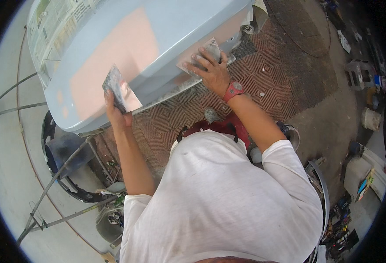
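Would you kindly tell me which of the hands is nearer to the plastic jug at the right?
Right. The right hand, spread over the pale blue panel, is left of the plastic jug; the left hand, holding a smeared sheet, is farther left.

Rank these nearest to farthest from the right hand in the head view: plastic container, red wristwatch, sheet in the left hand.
1. Red wristwatch: on the wrist of the right hand.
2. Sheet: to the left, in the left hand.
3. Plastic container: far off, toward the picture's right side.
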